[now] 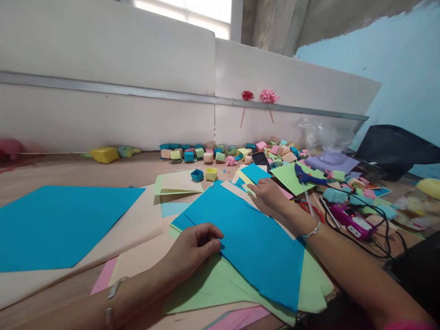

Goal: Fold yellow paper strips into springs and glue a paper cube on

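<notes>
One head view: a person's left hand (197,245) and right hand (270,195) meet over a blue sheet (254,247) on a table (113,175).
Left hand: at the sheet's near left edge, fingers loosely curled, thumb tip close to the forefinger; whether they grip paper cannot be told.
Right hand: beyond the sheet's far right edge, fingers bent down beside a small blue square (254,173); a grasp cannot be made out.
Blue sheet: lies slanted between the two arms, atop green paper (202,293).
Left of it: a second blue sheet (68,224) on pale paper (137,217).
Boxes: one blue box (197,176) and one yellow box (211,173) side by side past the sheet, a row of paper cubes (189,156) behind.
Right side: a blue glue gun (307,175) on a green square (287,178), a purple device (354,223) among black cables (387,229).
Wall: red flower (247,95) and pink flower (269,96) at a metal rail (137,91).
</notes>
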Demonstrator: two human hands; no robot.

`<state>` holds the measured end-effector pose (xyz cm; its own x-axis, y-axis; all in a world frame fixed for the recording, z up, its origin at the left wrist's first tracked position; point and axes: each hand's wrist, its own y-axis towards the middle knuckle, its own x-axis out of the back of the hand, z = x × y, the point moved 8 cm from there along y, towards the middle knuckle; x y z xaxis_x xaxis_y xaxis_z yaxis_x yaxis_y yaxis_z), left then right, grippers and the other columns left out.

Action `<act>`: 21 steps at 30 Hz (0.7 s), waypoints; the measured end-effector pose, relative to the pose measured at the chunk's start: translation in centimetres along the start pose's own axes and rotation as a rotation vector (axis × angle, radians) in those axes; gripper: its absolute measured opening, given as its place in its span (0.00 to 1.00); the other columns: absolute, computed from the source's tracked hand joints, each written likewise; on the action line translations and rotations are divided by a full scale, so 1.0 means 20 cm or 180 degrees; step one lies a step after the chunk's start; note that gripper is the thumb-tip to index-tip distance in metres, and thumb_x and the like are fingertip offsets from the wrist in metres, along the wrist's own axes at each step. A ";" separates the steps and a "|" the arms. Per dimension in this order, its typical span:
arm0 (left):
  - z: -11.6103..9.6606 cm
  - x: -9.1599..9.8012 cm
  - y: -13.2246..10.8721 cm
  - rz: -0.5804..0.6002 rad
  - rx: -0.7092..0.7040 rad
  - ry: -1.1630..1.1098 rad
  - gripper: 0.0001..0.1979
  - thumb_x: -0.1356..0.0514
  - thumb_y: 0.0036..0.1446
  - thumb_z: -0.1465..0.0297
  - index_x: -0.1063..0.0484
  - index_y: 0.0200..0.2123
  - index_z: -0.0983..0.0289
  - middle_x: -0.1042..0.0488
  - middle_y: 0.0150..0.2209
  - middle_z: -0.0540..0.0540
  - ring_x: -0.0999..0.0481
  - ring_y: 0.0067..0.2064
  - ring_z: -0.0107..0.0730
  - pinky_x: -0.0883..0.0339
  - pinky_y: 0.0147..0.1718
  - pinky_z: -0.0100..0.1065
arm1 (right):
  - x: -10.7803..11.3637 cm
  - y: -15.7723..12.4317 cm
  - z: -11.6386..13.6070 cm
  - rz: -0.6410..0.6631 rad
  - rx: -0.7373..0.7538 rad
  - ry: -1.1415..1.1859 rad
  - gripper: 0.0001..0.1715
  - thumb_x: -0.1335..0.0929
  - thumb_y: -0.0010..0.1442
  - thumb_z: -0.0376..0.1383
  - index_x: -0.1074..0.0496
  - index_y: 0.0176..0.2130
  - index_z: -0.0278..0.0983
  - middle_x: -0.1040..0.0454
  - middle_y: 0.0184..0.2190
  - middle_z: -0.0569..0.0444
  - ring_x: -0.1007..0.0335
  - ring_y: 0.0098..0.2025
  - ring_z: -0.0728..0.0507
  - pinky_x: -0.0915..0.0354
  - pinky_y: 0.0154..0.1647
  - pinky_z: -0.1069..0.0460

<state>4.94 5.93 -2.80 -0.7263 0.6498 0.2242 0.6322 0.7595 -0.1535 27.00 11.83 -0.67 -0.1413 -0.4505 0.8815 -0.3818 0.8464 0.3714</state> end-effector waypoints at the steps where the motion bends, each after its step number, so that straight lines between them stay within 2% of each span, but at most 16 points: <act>1: 0.00 0.00 0.00 0.0010 -0.0009 0.0003 0.14 0.38 0.53 0.60 0.29 0.35 0.64 0.30 0.26 0.48 0.39 0.23 0.22 0.49 0.20 0.25 | 0.00 -0.01 0.00 -0.0018 0.0037 0.0002 0.17 0.36 0.64 0.34 0.28 0.53 0.38 0.24 0.29 0.47 0.34 0.38 0.41 0.47 0.39 0.49; 5: 0.00 0.00 0.00 -0.0024 -0.0044 -0.0014 0.14 0.38 0.52 0.59 0.29 0.35 0.64 0.29 0.26 0.49 0.35 0.25 0.25 0.45 0.22 0.26 | 0.04 -0.01 -0.02 -0.0116 0.0075 0.0081 0.18 0.35 0.60 0.27 0.25 0.49 0.36 0.24 0.29 0.47 0.33 0.37 0.41 0.45 0.38 0.50; 8: -0.01 0.00 -0.01 -0.0058 -0.0113 -0.0038 0.14 0.38 0.52 0.60 0.28 0.35 0.65 0.28 0.27 0.51 0.33 0.28 0.27 0.42 0.26 0.27 | 0.08 -0.01 -0.07 -0.0221 -0.0030 0.0190 0.21 0.36 0.58 0.24 0.25 0.48 0.35 0.23 0.33 0.47 0.32 0.39 0.42 0.43 0.40 0.50; 11: -0.02 0.00 -0.01 -0.0076 -0.0068 -0.0038 0.14 0.38 0.51 0.60 0.28 0.35 0.65 0.29 0.26 0.51 0.35 0.26 0.26 0.44 0.24 0.27 | 0.09 -0.01 -0.11 -0.0235 -0.0100 0.0313 0.20 0.36 0.59 0.25 0.25 0.48 0.35 0.22 0.35 0.45 0.32 0.41 0.41 0.43 0.42 0.50; 16: -0.04 0.00 -0.02 -0.0086 0.0006 -0.0086 0.15 0.37 0.50 0.59 0.28 0.34 0.65 0.31 0.24 0.48 0.38 0.23 0.23 0.47 0.21 0.26 | 0.07 -0.02 -0.07 -0.0203 -0.0270 0.0689 0.15 0.35 0.60 0.28 0.23 0.45 0.35 0.23 0.27 0.45 0.32 0.38 0.39 0.45 0.43 0.47; 18: -0.03 0.00 -0.02 -0.0082 0.0028 -0.0130 0.16 0.37 0.49 0.58 0.28 0.34 0.64 0.31 0.23 0.47 0.38 0.22 0.23 0.46 0.21 0.26 | 0.09 -0.02 -0.07 -0.0302 -0.0421 0.0933 0.15 0.36 0.60 0.29 0.22 0.43 0.35 0.23 0.28 0.44 0.32 0.39 0.39 0.44 0.44 0.46; 21: -0.03 -0.01 -0.02 -0.0071 0.0027 -0.0176 0.16 0.37 0.50 0.58 0.29 0.34 0.65 0.30 0.24 0.48 0.37 0.22 0.22 0.46 0.20 0.25 | 0.17 -0.03 -0.12 -0.0624 -0.0734 0.1378 0.15 0.37 0.61 0.31 0.23 0.43 0.34 0.22 0.32 0.44 0.31 0.41 0.39 0.42 0.46 0.46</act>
<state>4.93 5.52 -2.29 -0.7542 0.6331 0.1742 0.6134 0.7740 -0.1571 28.94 10.52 2.71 0.3215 -0.4894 0.8106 -0.1455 0.8204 0.5530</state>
